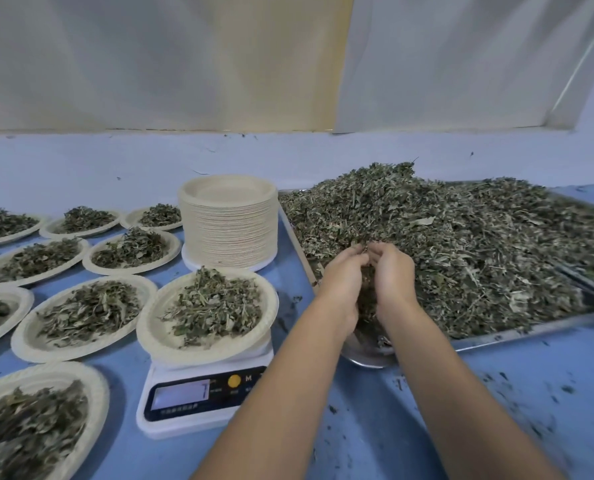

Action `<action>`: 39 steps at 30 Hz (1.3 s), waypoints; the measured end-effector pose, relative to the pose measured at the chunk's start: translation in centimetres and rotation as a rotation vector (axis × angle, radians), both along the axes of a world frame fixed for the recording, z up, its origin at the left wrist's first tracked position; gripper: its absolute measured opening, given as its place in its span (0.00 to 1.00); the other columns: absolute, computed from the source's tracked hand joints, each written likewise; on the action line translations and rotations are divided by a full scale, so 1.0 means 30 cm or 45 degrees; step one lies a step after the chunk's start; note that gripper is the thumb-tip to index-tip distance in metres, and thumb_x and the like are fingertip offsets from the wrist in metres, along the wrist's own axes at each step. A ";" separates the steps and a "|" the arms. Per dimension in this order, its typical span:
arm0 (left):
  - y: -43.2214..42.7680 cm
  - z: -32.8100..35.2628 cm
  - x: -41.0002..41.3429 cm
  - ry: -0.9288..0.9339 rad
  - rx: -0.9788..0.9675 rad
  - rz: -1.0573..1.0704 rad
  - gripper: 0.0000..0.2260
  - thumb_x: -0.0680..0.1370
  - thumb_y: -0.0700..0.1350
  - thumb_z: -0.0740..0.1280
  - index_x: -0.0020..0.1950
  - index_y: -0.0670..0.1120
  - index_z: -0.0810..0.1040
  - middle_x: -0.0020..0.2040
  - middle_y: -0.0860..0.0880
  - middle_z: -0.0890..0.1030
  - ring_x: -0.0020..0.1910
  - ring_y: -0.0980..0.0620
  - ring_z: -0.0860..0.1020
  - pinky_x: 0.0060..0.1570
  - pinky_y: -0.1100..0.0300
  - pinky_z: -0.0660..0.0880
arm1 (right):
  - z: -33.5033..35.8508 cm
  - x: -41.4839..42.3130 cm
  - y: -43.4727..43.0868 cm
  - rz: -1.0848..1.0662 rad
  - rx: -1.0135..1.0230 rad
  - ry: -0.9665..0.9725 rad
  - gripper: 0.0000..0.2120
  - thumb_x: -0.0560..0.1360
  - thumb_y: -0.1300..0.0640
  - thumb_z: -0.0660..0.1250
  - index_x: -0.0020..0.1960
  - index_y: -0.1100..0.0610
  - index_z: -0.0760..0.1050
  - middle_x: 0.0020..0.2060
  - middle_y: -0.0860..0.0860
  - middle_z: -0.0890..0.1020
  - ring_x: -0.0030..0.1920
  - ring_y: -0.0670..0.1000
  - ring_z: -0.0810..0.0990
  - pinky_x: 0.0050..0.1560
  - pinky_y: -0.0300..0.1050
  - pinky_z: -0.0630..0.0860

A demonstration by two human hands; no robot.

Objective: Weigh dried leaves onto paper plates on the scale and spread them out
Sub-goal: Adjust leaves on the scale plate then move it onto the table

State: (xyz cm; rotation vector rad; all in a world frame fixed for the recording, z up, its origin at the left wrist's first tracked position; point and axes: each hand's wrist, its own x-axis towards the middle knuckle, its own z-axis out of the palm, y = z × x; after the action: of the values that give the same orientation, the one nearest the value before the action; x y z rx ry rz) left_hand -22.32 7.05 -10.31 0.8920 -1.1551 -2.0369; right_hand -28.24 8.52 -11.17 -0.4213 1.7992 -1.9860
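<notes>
Dried leaves (462,244) lay heaped on a metal tray (531,331) whose long side ran rightward. The left hand (342,284) and right hand (392,275) met at the heap's near edge, their curled fingers cupping a clump of leaves that hid the palms. A filled paper plate (157,327) sat on the scale (202,393), whose display faced the person with a blurred reading.

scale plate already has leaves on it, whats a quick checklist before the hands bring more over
1. Plate sits on the scale: ok.
2. Display readable: cannot tell, the digits are blurred.
3. Left hand and right hand cupped together round dried leaves at the near edge of the pile: ok.
4. Heap on that plate kept inside the rim: ok, nothing hangs over the edge.
5. Stack of empty plates behind the scale: ok.
</notes>
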 end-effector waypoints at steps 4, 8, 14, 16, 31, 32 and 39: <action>-0.010 -0.002 0.027 0.060 0.061 0.048 0.13 0.81 0.37 0.57 0.63 0.42 0.76 0.50 0.45 0.78 0.50 0.50 0.76 0.50 0.58 0.72 | -0.001 0.008 -0.008 0.003 -0.031 0.060 0.13 0.77 0.58 0.56 0.53 0.55 0.79 0.42 0.48 0.80 0.44 0.47 0.78 0.52 0.45 0.70; -0.007 0.011 0.056 -0.015 0.036 -0.021 0.08 0.80 0.40 0.59 0.46 0.44 0.77 0.40 0.49 0.77 0.39 0.53 0.74 0.39 0.60 0.71 | 0.005 0.028 -0.016 -0.020 -0.055 0.134 0.16 0.77 0.59 0.56 0.58 0.53 0.78 0.50 0.46 0.78 0.50 0.45 0.74 0.53 0.42 0.66; 0.006 0.047 0.107 -0.005 0.005 -0.051 0.12 0.81 0.41 0.58 0.39 0.44 0.76 0.31 0.49 0.75 0.31 0.53 0.73 0.29 0.62 0.68 | 0.020 0.077 -0.035 0.007 -0.066 0.124 0.16 0.76 0.61 0.56 0.58 0.54 0.79 0.56 0.51 0.80 0.55 0.51 0.77 0.61 0.50 0.73; -0.003 0.066 0.135 0.030 0.017 -0.047 0.11 0.81 0.40 0.57 0.42 0.42 0.76 0.33 0.47 0.75 0.32 0.52 0.72 0.29 0.62 0.69 | 0.028 0.100 -0.044 0.024 -0.084 0.122 0.15 0.76 0.61 0.56 0.56 0.53 0.79 0.55 0.51 0.81 0.55 0.51 0.78 0.62 0.53 0.73; -0.205 0.122 0.624 0.203 -0.300 0.392 0.15 0.82 0.41 0.54 0.65 0.37 0.72 0.62 0.42 0.77 0.60 0.49 0.77 0.60 0.59 0.72 | 0.013 0.339 -0.157 0.260 -0.283 0.044 0.13 0.79 0.65 0.56 0.47 0.54 0.77 0.43 0.47 0.81 0.47 0.44 0.80 0.44 0.34 0.74; -0.217 0.113 0.651 0.191 -0.302 0.426 0.15 0.83 0.41 0.54 0.66 0.38 0.72 0.62 0.43 0.77 0.60 0.49 0.76 0.60 0.59 0.72 | 0.008 0.348 -0.161 0.275 -0.260 0.077 0.14 0.79 0.64 0.57 0.44 0.51 0.77 0.43 0.46 0.81 0.49 0.46 0.80 0.48 0.36 0.74; -0.253 0.035 0.745 0.104 -0.295 0.587 0.16 0.83 0.43 0.54 0.67 0.40 0.72 0.63 0.46 0.78 0.61 0.52 0.76 0.61 0.59 0.71 | -0.017 0.373 -0.161 0.363 -0.114 0.214 0.13 0.77 0.63 0.59 0.44 0.48 0.77 0.47 0.46 0.82 0.55 0.48 0.79 0.63 0.47 0.72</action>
State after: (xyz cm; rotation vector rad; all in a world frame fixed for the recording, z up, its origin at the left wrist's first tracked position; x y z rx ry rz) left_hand 0.03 -0.54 -9.27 0.8568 -1.0046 -1.5209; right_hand -17.06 3.69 -11.69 -0.8463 1.6414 -1.8810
